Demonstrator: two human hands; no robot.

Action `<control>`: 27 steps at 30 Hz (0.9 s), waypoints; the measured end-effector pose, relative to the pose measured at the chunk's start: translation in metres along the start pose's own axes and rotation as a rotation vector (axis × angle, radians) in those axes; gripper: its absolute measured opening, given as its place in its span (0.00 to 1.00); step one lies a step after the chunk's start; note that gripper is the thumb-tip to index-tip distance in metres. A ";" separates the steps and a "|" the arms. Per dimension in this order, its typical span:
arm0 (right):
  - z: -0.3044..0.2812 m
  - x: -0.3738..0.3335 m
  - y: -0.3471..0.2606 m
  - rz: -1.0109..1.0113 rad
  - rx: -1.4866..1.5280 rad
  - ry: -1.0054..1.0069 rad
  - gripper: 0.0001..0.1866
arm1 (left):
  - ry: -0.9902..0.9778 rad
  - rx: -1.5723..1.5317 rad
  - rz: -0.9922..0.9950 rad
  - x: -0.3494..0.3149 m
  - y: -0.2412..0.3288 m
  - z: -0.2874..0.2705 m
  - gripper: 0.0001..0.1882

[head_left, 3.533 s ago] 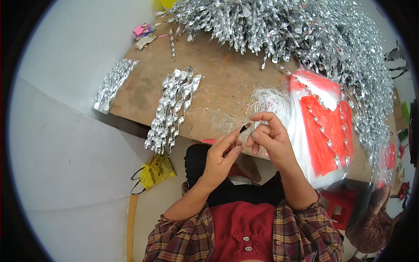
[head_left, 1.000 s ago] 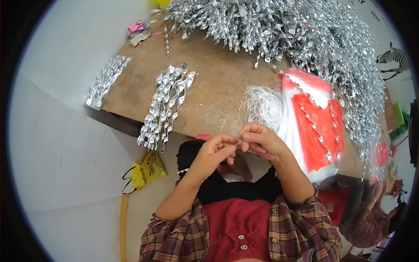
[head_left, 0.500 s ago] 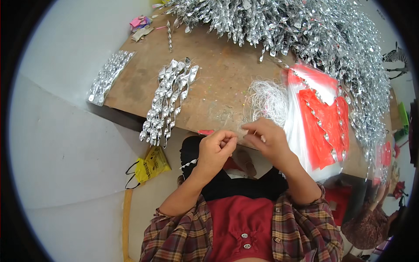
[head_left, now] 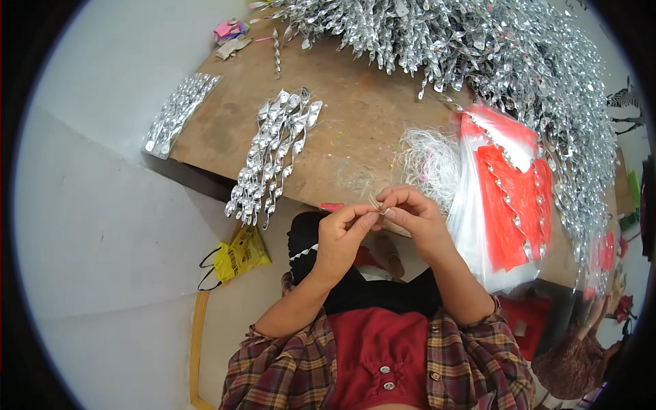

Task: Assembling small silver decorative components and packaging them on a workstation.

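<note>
My left hand (head_left: 344,237) and my right hand (head_left: 415,215) meet at the near edge of a brown worktable (head_left: 355,130). Their fingertips pinch a small loop of thin pale string (head_left: 378,206) between them. Just beyond my right hand lies a tangle of white string (head_left: 430,160). A bundle of silver spiral ornaments (head_left: 273,154) hangs over the table edge to the left of my hands.
A huge heap of silver spiral ornaments (head_left: 492,55) covers the back and right of the table. Clear bags with red cards (head_left: 509,205) lie at the right. A flat pack of silver pieces (head_left: 179,113) sits at the left corner. A yellow bag (head_left: 236,254) lies on the floor.
My hands have stayed together at the table edge, working the string with small finger movements. The view shifted slightly.
</note>
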State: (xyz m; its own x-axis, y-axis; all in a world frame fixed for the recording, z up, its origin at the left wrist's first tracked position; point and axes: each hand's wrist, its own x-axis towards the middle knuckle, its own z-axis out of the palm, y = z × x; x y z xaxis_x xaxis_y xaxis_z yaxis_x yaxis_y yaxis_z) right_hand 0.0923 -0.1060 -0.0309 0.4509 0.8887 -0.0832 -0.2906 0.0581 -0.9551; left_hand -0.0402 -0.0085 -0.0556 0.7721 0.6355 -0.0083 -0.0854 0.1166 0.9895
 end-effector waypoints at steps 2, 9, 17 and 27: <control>-0.001 0.000 0.001 0.097 0.096 -0.041 0.03 | 0.049 -0.106 0.006 0.001 0.001 0.002 0.08; -0.006 0.002 0.005 0.054 -0.010 -0.047 0.04 | 0.027 -0.175 -0.041 0.001 0.002 0.000 0.09; -0.011 0.002 -0.002 0.022 -0.328 -0.021 0.06 | 0.069 0.045 0.004 0.002 -0.006 0.002 0.03; 0.001 -0.002 -0.004 -0.481 -0.793 0.016 0.06 | 0.074 0.057 0.040 -0.001 0.006 0.003 0.05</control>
State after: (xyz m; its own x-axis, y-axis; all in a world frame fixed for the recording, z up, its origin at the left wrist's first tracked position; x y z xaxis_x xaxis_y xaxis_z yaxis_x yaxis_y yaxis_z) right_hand 0.0919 -0.1076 -0.0264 0.3860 0.8430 0.3746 0.5909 0.0859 -0.8021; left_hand -0.0396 -0.0101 -0.0488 0.7200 0.6935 0.0228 -0.0779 0.0481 0.9958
